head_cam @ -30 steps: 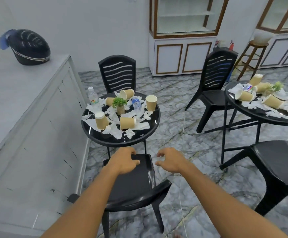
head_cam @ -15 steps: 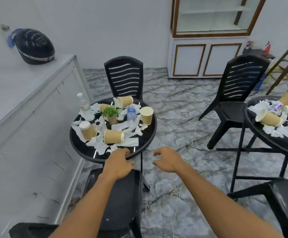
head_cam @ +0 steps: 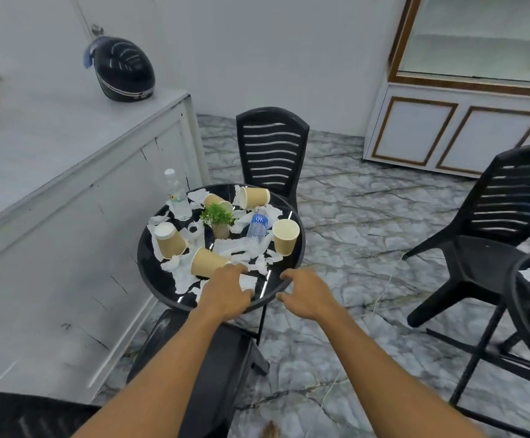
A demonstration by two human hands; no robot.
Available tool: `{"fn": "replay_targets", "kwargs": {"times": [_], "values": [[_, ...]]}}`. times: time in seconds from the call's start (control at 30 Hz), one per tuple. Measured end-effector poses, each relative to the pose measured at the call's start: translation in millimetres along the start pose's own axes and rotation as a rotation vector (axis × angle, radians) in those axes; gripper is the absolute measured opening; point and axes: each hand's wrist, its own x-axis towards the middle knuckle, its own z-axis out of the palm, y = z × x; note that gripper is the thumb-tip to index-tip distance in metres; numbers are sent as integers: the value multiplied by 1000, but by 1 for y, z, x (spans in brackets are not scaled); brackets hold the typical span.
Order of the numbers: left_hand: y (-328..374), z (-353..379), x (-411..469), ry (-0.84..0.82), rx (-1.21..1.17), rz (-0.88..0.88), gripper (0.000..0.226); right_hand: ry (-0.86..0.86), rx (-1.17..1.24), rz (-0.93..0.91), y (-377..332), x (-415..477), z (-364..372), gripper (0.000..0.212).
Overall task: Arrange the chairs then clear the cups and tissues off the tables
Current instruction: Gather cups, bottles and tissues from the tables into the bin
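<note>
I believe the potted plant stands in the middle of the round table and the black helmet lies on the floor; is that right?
Not quite. The head view shows the black helmet on the grey counter, not on the floor. The potted plant does stand in the middle of the round table.

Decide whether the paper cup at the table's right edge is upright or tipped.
Upright: the cup stands on its base, mouth facing up.

Small café around me, round black bench (head_cam: 157,281) strewn with paper cups (head_cam: 285,237), plastic chairs (head_cam: 271,120), glass display cabinet (head_cam: 466,86) upper right.
</note>
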Motion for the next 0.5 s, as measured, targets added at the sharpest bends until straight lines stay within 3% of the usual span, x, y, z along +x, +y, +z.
{"fn": "replay_targets", "kwargs": {"times": [0.5], "values": [[11, 24, 165, -12, -99, -102, 56, 9, -48, 38, 52, 156, -18, 96]]}}
